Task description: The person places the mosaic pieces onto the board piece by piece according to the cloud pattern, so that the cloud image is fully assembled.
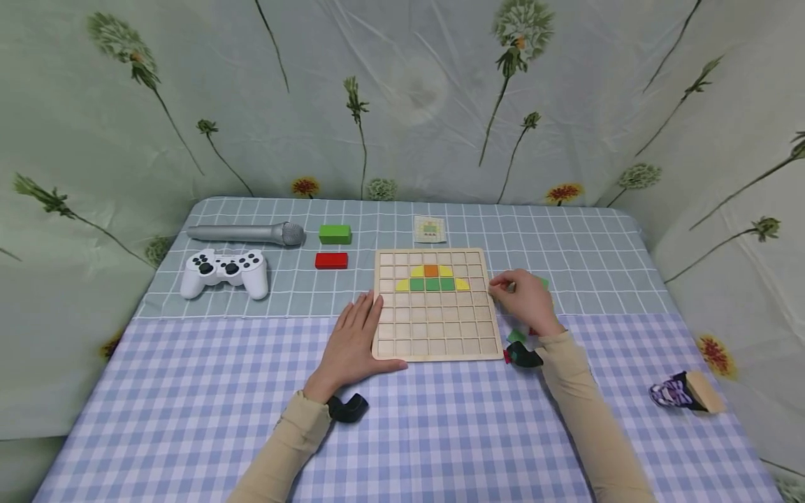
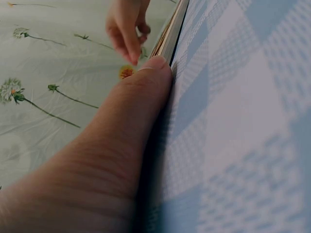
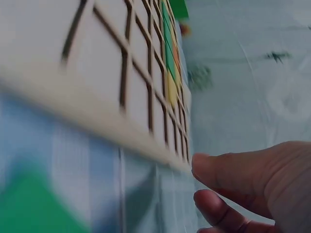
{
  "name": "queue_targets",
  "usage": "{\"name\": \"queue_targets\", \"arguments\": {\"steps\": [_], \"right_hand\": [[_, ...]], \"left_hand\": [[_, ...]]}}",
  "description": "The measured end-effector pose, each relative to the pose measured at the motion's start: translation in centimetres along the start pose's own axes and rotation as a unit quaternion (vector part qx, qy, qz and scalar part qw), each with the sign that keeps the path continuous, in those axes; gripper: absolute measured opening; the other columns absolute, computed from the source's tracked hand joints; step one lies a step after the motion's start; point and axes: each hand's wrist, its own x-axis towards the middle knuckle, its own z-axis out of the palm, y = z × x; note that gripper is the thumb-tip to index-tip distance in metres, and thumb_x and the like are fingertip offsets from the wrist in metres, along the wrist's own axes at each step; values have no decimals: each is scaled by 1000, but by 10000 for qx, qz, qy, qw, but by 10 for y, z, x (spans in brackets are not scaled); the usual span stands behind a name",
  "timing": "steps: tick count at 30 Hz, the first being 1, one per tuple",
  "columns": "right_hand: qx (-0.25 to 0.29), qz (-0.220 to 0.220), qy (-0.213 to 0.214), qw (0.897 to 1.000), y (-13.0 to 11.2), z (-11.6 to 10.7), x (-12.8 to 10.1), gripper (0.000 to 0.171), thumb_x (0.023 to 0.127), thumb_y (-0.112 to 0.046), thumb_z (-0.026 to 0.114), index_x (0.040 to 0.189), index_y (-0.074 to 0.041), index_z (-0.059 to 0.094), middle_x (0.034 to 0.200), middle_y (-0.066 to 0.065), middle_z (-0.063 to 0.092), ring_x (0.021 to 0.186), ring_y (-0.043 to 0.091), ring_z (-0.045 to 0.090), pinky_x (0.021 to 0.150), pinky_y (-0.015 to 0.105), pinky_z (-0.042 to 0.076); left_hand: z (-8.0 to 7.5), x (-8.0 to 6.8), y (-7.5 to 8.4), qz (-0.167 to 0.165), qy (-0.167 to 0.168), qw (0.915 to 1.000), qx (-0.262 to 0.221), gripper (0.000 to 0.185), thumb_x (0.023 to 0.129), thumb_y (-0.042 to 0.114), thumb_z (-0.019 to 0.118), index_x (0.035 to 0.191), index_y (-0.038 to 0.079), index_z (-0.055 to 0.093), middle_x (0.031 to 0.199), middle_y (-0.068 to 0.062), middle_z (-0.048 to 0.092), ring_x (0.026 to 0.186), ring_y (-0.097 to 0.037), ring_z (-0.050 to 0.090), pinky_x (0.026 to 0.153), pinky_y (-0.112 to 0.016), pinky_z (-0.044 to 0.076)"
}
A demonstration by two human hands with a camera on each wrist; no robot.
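Observation:
A square wooden grid board (image 1: pixel 434 332) lies on the table. Across its upper rows sit green tiles (image 1: pixel 431 284), yellow tiles (image 1: pixel 404 285) and one orange tile (image 1: pixel 430 270). My left hand (image 1: pixel 353 346) rests at the board's left edge, fingers spread along it and the thumb by the near-left corner. At the right rim is my right hand (image 1: pixel 525 300), its fingers loosely bent; thumb and forefinger stand apart in the right wrist view, and no piece shows between them. Below and partly behind this hand lie a green piece (image 1: pixel 517 337) and red pieces (image 1: pixel 506 356).
Beyond the board is a small pattern card (image 1: pixel 430 229). Left of it are a green block (image 1: pixel 335 234), a red block (image 1: pixel 331 260), a grey microphone (image 1: pixel 245 233) and a white game controller (image 1: pixel 224 272). A small purple-and-black object (image 1: pixel 679 391) lies far right.

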Motion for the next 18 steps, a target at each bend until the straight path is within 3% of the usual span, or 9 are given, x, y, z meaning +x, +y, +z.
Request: {"name": "queue_targets", "arguments": {"steps": [5,9,18], "right_hand": [[-251,271,317,9988,18,-24,-13,16,88,-15,67,93,-1,72,82,11,62,64,22,52,50,31,39],[-380,608,339,9969,30,-38,-21,18,88,-16,66,93,1,70,84,14,62,66,26,52,50,31,38],[-490,897,329,9942,52,-43,-39,22,86,-19,69,93,2,68,80,11,59,67,26,51,54,32,37]], "left_hand": [[0,0,-1,-1,29,10000,28,120,69,79,58,152,5,12,157,-13,9,143,-24,3,115,-35,-1],[-1,0,0,29,74,10000,24,120,69,78,58,152,5,14,157,-14,10,143,-24,4,115,-36,0],[-2,0,1,-3,23,10000,52,120,69,79,58,152,5,13,157,-14,10,143,-24,4,115,-35,0]]}}
